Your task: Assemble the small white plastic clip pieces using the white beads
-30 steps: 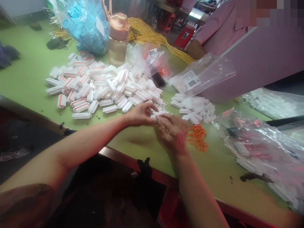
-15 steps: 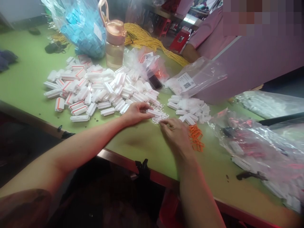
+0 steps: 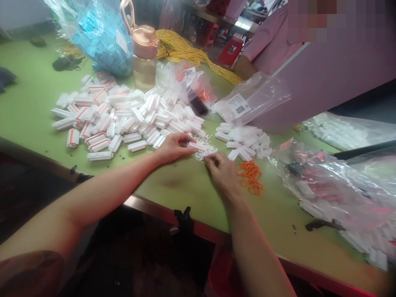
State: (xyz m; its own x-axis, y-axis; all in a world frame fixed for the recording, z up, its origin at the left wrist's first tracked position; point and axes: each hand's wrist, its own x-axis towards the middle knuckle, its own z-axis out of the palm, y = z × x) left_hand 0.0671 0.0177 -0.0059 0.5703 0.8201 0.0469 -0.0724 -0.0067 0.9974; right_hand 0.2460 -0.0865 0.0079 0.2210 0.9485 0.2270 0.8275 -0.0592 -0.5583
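Observation:
My left hand [image 3: 175,147] is closed on a white plastic housing [image 3: 195,146], gripped between thumb and fingers. It hovers over or rests at a heap of tiny white pieces [image 3: 204,153]; I cannot tell which. Beside that heap my right hand [image 3: 223,169] has thumb and forefinger pinched together; whatever is between them is too small to make out. Right of it lie orange frame-like plastic parts [image 3: 251,178]. Behind, to the left, spreads a large pile of white housings [image 3: 123,111], some with an orange strip. A smaller pile of white pieces [image 3: 244,140] sits to the right.
A water bottle [image 3: 144,57] stands behind the pile, beside a bag of blue parts [image 3: 102,41]. Yellow cables [image 3: 185,53] run along the back. A dark phone-like object [image 3: 198,106] lies near labelled bags. Plastic bags [image 3: 334,181] cover the right side. A person in pink [image 3: 269,37] sits opposite.
The whole view has shifted slightly. My right thumb and forefinger have come closer together over the tiny pieces; my left hand keeps its hold on the housing.

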